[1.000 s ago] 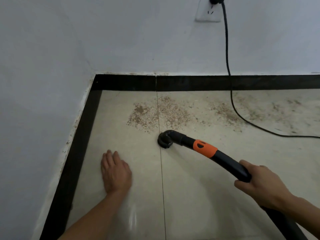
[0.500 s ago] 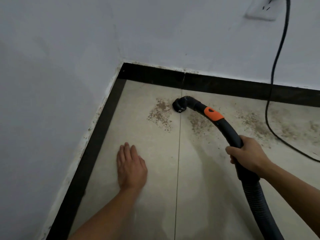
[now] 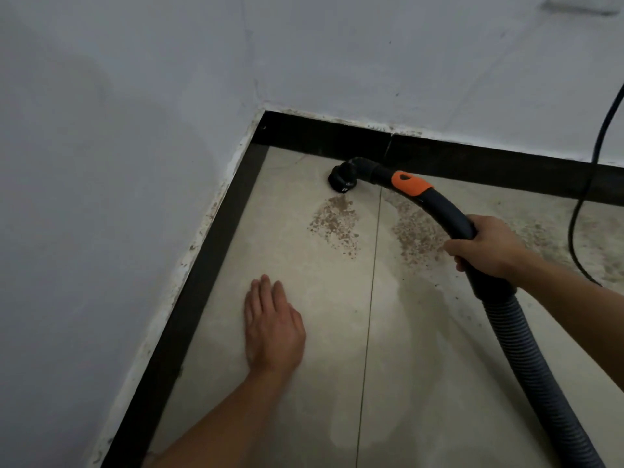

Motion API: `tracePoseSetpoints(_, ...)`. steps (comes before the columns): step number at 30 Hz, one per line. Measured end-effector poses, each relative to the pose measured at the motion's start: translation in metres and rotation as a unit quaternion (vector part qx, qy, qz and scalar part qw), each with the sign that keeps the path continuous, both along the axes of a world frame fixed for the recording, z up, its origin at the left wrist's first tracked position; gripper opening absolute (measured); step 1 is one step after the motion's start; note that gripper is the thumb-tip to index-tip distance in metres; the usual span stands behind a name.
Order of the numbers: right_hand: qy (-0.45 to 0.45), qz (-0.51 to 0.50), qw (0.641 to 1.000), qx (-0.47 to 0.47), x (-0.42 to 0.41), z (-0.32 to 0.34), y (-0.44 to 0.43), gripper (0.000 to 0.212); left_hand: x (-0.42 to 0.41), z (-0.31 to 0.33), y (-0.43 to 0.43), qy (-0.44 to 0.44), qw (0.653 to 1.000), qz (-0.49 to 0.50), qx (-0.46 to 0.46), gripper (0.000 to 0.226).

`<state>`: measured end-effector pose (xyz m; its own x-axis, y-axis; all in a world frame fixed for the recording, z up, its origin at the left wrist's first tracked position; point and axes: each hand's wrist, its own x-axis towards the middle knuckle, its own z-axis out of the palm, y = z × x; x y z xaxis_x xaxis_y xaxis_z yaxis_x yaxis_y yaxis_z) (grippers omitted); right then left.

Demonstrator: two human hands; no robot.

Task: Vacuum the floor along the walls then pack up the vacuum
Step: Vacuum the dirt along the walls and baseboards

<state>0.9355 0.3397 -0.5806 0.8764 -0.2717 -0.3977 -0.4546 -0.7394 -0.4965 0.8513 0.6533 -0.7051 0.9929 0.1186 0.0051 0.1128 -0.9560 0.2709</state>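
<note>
- Right hand grips the vacuum hose handle; left hand lies flat, fingers spread, on the floor tile.
- Nozzle sits by the black skirting: best kept flat, drawn slowly over the brown debris.

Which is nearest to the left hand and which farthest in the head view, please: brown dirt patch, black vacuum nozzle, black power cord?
From the left hand:
1. Brown dirt patch, just ahead.
2. Black vacuum nozzle, by the far skirting.
3. Black power cord, far right.

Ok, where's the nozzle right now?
The nozzle is on the floor near the corner, close against the far black skirting, just beyond the left dirt patch.
</note>
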Motion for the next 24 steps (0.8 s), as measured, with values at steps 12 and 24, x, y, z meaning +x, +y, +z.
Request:
tracePoseSetpoints(12, 0.046, 0.074, 0.995, -0.045, -0.053, 0.035, -0.039, 0.015, -0.002, 0.006, 0.0, 0.014, 1.0, -0.007, 0.004, 0.059)
tracePoseSetpoints(24, 0.072, 0.083, 0.993, -0.032, -0.13, 0.034, -0.029, 0.021, -0.005, 0.007, 0.001, 0.001, 1.0, -0.009, -0.021, 0.057)
